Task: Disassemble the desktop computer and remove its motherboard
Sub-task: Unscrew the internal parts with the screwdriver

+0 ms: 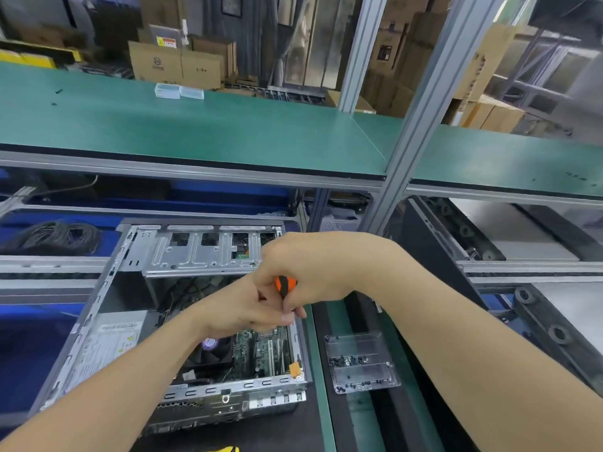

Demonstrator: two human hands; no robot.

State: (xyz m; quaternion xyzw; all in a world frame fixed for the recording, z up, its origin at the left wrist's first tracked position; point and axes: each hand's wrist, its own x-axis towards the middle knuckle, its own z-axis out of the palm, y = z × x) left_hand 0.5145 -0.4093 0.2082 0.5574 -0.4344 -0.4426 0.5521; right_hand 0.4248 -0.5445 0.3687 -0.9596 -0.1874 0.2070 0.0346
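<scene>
An open desktop computer case (98, 308) lies on its side on the bench. Inside it I see the green motherboard (261, 350), a black CPU fan (215, 350), the grey power supply (107, 340) and a metal drive cage (202, 252). My right hand (313, 272) grips the orange-and-black handle of a screwdriver (285, 286) held upright over the case's right side. My left hand (241, 308) pinches the screwdriver's shaft just below the handle. The tip is hidden behind my fingers.
A clear plastic tray (362, 362) with several black screws sits right of the case on the green mat. A green shelf (195, 132) overhangs the bench, held by an aluminium post (411, 119). A coil of black cable (52, 238) lies at the left.
</scene>
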